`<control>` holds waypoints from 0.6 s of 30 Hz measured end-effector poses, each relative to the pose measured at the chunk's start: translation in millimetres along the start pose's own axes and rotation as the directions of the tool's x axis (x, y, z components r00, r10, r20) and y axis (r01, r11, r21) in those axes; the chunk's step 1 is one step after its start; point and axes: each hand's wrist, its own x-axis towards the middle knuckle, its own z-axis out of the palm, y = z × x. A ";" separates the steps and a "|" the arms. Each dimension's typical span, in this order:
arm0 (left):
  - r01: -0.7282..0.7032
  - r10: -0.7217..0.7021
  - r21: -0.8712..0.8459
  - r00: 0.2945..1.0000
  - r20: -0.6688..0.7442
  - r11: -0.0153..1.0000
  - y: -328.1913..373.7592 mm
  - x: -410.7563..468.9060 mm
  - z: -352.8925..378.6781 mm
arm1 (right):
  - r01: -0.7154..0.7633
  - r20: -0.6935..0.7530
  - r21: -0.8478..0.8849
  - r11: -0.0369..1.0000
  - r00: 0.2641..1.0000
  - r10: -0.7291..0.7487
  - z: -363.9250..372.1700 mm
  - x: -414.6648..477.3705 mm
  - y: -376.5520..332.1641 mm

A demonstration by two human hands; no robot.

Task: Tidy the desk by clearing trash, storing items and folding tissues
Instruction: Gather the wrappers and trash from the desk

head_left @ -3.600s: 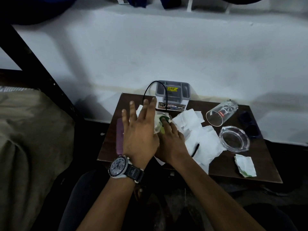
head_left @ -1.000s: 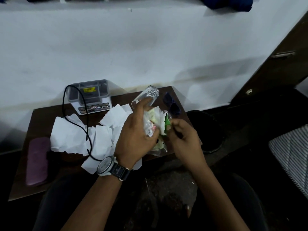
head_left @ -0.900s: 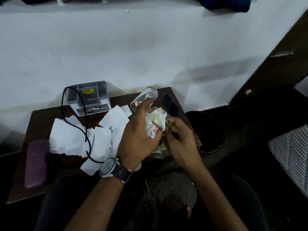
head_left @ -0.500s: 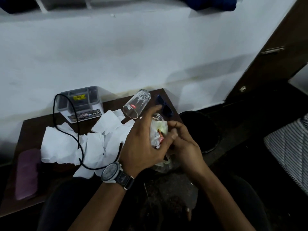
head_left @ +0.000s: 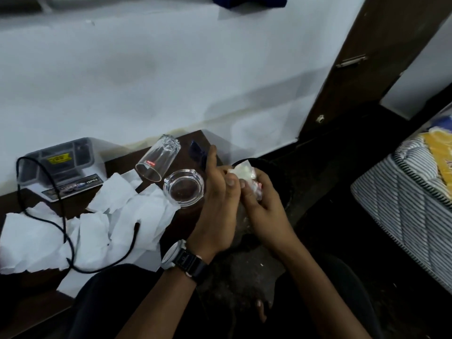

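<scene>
Desk (head_left: 117,165): dark brown. Tissues (head_left: 49,241), left: plain white. Cable (head_left: 136,227) over them: black. Organiser (head_left: 56,157), far left: grey w/ yellow label, dark sticker w/ white txt on front. Tumbler (head_left: 156,160): clear, small red mark. Ashtray (head_left: 183,189): clear. Wad (head_left: 242,172): white/pale w/ pink-red bits. Your watch (head_left: 182,256): silver-white case, black strap. Sunglasses (head_left: 197,155), far: dark blue. Bin (head_left: 276,172), right of desk: black. Mattress (head_left: 401,211), right: grey-white stripes. Cover (head_left: 440,152) on it: yellow + blue. Wall (head_left: 171,69): white. Door (head_left: 367,57), far right: dark brown.
</scene>
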 end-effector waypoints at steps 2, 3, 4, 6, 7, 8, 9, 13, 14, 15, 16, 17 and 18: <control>-0.047 0.045 0.095 0.999 0.025 0.994 -2.1 6.3 7.6 | 0.014 -0.060 -0.096 0.995 0.998 -0.020 -13.3 11.3 4.0; -0.070 0.065 0.174 0.997 0.035 0.982 -2.6 11.3 9.7 | 0.004 -0.110 -0.116 0.993 0.994 -0.016 -21.0 17.3 6.1; -0.101 0.092 0.261 0.995 0.046 0.960 -6.4 19.2 11.3 | -0.005 -0.163 -0.133 0.991 0.987 -0.017 -30.3 24.8 7.9; -0.194 0.168 0.522 0.981 0.097 0.830 -22.0 38.7 11.8 | -0.008 -0.257 -0.190 0.982 0.966 -0.042 -50.9 40.5 6.4; -0.229 0.184 0.666 0.973 0.139 0.709 -33.1 47.8 11.0 | -0.012 -0.293 -0.222 0.975 0.955 -0.055 -61.6 48.8 5.5; -0.248 0.172 0.774 0.968 0.181 0.583 -45.7 54.4 10.7 | -0.019 -0.317 -0.255 0.967 0.946 -0.065 -71.8 56.3 4.2; -0.255 0.134 0.840 0.967 0.217 0.478 -59.4 59.8 11.3 | -0.037 -0.329 -0.294 0.955 0.942 -0.065 -80.8 64.0 4.0; -0.282 0.027 0.899 0.957 0.290 0.334 -101.7 69.2 15.7 | -0.119 -0.305 -0.400 0.909 0.952 -0.010 -99.6 99.4 26.6; -0.287 0.022 0.897 0.955 0.297 0.337 -106.3 70.7 16.8 | -0.135 -0.292 -0.422 0.897 0.956 0.007 -99.7 109.8 37.9; -0.289 0.024 0.893 0.954 0.299 0.344 -108.4 72.1 17.5 | -0.147 -0.277 -0.451 0.880 0.961 0.019 -98.3 120.7 50.6; -0.286 0.024 0.891 0.955 0.297 0.353 -109.1 73.1 17.9 | -0.153 -0.259 -0.486 0.861 0.966 0.025 -96.8 131.7 66.9; -0.279 0.021 0.889 0.956 0.292 0.362 -109.2 73.5 18.3 | -0.159 -0.232 -0.521 0.838 0.972 0.040 -94.1 141.2 82.6; -0.270 0.018 0.888 0.959 0.284 0.371 -108.4 73.3 18.4 | -0.159 -0.199 -0.562 0.812 0.979 0.055 -91.4 150.0 99.8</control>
